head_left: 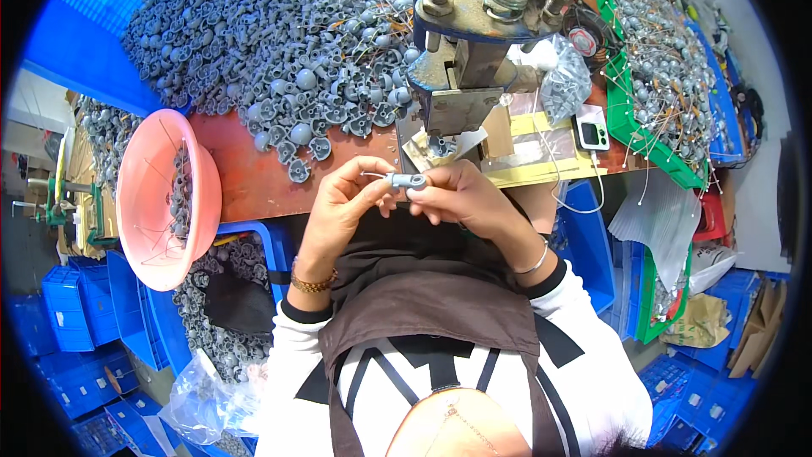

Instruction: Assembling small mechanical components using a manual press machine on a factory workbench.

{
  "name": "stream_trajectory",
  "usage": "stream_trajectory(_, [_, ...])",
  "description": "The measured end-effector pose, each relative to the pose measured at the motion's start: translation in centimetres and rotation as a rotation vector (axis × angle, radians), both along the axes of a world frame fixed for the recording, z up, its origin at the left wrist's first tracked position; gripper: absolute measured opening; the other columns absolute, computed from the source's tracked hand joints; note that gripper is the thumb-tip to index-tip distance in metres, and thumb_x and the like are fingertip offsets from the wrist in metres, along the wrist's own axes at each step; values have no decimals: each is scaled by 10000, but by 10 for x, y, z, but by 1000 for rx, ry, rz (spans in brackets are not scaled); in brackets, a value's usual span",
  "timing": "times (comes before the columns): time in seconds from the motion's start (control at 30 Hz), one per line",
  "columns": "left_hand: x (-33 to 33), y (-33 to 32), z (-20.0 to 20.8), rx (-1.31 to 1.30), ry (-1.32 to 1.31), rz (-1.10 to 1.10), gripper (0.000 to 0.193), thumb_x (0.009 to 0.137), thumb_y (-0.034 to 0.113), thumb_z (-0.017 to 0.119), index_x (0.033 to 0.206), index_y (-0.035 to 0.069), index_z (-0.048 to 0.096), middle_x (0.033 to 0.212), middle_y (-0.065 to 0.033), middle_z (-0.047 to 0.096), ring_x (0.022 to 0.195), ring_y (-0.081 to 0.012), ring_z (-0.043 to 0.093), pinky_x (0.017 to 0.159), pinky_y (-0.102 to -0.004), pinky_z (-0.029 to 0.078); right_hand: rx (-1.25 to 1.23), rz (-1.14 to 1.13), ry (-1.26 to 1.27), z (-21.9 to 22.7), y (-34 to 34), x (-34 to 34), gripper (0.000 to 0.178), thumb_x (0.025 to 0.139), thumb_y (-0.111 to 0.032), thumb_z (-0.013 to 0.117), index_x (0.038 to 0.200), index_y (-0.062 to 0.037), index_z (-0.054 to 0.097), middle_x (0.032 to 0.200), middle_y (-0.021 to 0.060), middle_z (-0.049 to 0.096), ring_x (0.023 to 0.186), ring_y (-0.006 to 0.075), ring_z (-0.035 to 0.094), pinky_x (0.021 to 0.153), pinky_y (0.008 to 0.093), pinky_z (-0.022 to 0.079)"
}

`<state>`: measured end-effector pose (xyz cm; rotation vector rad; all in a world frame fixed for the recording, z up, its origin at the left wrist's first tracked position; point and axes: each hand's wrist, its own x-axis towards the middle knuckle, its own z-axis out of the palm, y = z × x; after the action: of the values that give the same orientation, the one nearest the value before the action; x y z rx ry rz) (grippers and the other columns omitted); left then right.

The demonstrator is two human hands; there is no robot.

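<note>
Just in front of the table edge, a small grey plastic part (406, 180) with a round end and a thin pale wire is held between my two hands. My left hand (348, 196) pinches its wire side with thumb and forefinger. The round end sits in the fingers of my right hand (467, 200). Directly beyond my hands stands a metal press (461, 106) with a flat block, springs and bolts. At its foot lies a grey piece (440, 147) on a pale scrap. A big heap of grey plastic shells (279, 59) covers the table beyond my left hand.
At the left edge stands a pink basin (135, 203) with wired parts inside. Green trays (628, 118) of wired grey parts line the right. A small white device (591, 129) with a cable lies right of the press. Blue crates (72, 313) stand at the lower left.
</note>
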<state>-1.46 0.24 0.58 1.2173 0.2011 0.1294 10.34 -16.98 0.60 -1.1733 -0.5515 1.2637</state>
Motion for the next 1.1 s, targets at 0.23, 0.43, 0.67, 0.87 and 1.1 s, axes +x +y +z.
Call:
stream_trajectory(0.23, [-7, -9, 3, 356, -150, 284, 177, 921, 36, 564, 1055, -28, 661, 800, -70, 653, 646, -98, 613, 569, -205, 484, 150, -393, -94, 8, 5, -21, 145, 867, -56, 647, 980, -36, 559, 808, -15, 587, 645, 23, 507, 563, 181, 416])
stream_trajectory(0.43, [-1, 7, 17, 1754, 38, 630, 274, 845, 131, 656, 1093, 14, 649, 1199, -163, 580, 1122, -292, 540, 981, -434, 389, 100, -469, -579, -12, -15, 4, 126, 920, -54, 563, 1045, -35, 558, 791, 1, 583, 616, 30, 498, 533, 173, 386])
stream_trajectory(0.67, [21, -47, -8, 799, -139, 275, 254, 767, 13, 713, 1015, 2, 661, 801, -89, 626, 613, -127, 576, 552, -243, 464, 223, -397, -256, -22, -13, -4, 160, 926, -66, 557, 1085, -46, 543, 764, -13, 565, 633, 33, 520, 545, 177, 391])
stream_trajectory(0.87, [48, -47, -24, 893, -12, 406, 215, 759, 34, 723, 966, 13, 667, 777, -61, 587, 524, -111, 434, 492, -259, 363, -197, -709, -1232, -27, -4, 0, 112, 804, -69, 680, 865, -39, 591, 637, 62, 630, 550, 166, 617, 563, 274, 459])
stream_trajectory(1.1, [58, -26, -31, 824, -21, 246, 265, 645, 18, 791, 896, 32, 707, 697, -24, 553, 608, -113, 475, 552, -262, 392, -363, -536, -1179, -9, -25, 18, 89, 834, -117, 639, 866, -34, 629, 684, 101, 659, 602, 188, 641, 606, 299, 488])
